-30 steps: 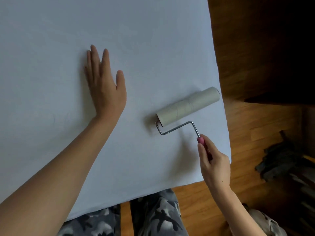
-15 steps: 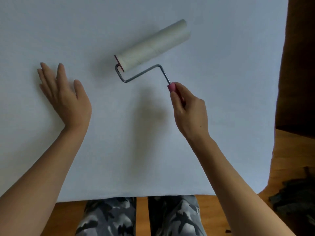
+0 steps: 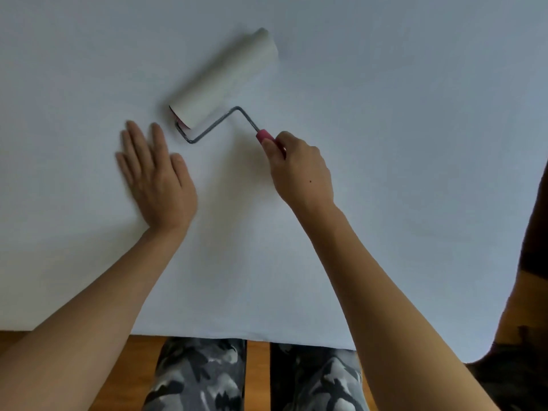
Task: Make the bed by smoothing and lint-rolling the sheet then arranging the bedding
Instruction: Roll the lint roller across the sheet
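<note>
A pale blue-white sheet (image 3: 385, 143) covers the bed and fills most of the view. The lint roller (image 3: 225, 84), a long white roll on a bent wire frame with a pink handle, lies on the sheet at upper centre, blurred. My right hand (image 3: 299, 170) grips the pink handle. My left hand (image 3: 157, 179) rests flat on the sheet with straight fingers, just below and left of the roll's near end.
The bed's near edge runs along the bottom, with my camouflage-patterned trousers (image 3: 201, 378) against it. Wooden floor (image 3: 258, 375) shows below. The bed's right edge curves down at the far right, beside a dark area (image 3: 530, 292).
The roller has tilted and now sits close to my left hand. My left hand lies nearer the centre of the sheet. The view has shifted, showing more sheet on the right.
</note>
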Demonstrator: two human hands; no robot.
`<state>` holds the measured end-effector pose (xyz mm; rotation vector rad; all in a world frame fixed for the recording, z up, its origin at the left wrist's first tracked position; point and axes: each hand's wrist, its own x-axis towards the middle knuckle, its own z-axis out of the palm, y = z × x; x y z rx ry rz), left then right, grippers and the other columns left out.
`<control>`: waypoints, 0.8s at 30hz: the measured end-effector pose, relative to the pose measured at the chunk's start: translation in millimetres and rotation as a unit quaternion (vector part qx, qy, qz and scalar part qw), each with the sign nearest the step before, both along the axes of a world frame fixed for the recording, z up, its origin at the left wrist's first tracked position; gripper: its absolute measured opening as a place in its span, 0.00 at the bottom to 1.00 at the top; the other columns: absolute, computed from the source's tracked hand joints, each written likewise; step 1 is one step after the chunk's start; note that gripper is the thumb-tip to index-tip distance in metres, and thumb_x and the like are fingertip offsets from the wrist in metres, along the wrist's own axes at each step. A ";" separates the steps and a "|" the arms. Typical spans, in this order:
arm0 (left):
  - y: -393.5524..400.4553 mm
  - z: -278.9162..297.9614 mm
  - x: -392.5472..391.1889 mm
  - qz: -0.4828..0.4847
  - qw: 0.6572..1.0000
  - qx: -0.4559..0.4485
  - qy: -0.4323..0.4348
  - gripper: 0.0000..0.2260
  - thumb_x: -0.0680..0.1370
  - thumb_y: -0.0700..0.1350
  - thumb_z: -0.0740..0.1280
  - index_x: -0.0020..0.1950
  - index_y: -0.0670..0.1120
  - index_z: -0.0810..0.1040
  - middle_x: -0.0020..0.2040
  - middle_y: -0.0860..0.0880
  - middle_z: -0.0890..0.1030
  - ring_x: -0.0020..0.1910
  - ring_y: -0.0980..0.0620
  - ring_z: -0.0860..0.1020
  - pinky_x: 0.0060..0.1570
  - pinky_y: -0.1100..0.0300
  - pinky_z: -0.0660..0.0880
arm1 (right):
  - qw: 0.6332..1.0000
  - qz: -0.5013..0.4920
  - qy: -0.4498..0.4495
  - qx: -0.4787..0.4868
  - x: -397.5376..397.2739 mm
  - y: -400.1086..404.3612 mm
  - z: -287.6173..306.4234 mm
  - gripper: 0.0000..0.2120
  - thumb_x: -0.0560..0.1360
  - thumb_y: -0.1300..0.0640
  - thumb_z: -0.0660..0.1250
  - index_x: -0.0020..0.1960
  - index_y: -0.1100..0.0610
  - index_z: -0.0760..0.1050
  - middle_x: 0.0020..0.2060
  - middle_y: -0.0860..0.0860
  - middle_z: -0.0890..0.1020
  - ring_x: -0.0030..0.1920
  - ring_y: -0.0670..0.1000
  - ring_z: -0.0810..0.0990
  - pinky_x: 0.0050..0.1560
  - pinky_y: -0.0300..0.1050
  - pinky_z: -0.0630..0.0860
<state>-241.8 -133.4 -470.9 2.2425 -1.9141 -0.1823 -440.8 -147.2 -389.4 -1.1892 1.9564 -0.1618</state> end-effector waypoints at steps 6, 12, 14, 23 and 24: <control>0.8 1.7 0.7 -0.001 1.000 0.008 -0.010 0.22 0.82 0.44 0.52 0.77 0.43 0.62 0.77 0.37 0.57 0.77 0.40 0.56 0.75 0.46 0.49 | 0.999 0.019 0.018 0.021 -35.8 54.1 6.4 0.20 0.81 0.41 0.55 0.42 0.56 0.70 0.25 0.49 0.70 0.28 0.53 0.69 0.28 0.44 0.60; 0.4 2.3 1.5 -0.001 1.000 0.008 -0.022 0.22 0.82 0.44 0.51 0.77 0.43 0.62 0.77 0.36 0.57 0.77 0.40 0.55 0.75 0.46 0.49 | 0.998 0.001 0.033 0.051 -86.8 147.6 24.4 0.19 0.79 0.39 0.58 0.36 0.50 0.68 0.21 0.50 0.68 0.23 0.51 0.66 0.26 0.46 0.63; 0.7 2.0 0.8 0.002 1.000 0.010 -0.024 0.22 0.82 0.44 0.51 0.77 0.43 0.61 0.77 0.36 0.57 0.77 0.40 0.55 0.75 0.47 0.48 | 0.997 -0.010 0.037 0.071 -102.9 179.7 33.6 0.17 0.78 0.39 0.58 0.34 0.46 0.68 0.21 0.48 0.69 0.21 0.49 0.65 0.24 0.44 0.61; 0.6 3.0 2.2 0.001 1.000 -0.007 -0.008 0.22 0.82 0.44 0.52 0.76 0.44 0.64 0.77 0.38 0.59 0.77 0.41 0.57 0.75 0.50 0.49 | 0.992 -0.023 0.049 0.117 -117.0 209.9 47.9 0.10 0.77 0.42 0.60 0.38 0.42 0.72 0.22 0.47 0.73 0.21 0.48 0.67 0.23 0.40 0.60; 0.6 3.1 5.7 -0.011 1.000 -0.008 -0.006 0.21 0.82 0.44 0.53 0.76 0.44 0.64 0.77 0.38 0.59 0.77 0.41 0.58 0.75 0.50 0.49 | 0.993 -0.025 0.043 0.106 -111.5 199.5 43.0 0.11 0.78 0.43 0.61 0.37 0.44 0.72 0.21 0.46 0.71 0.21 0.48 0.66 0.23 0.40 0.59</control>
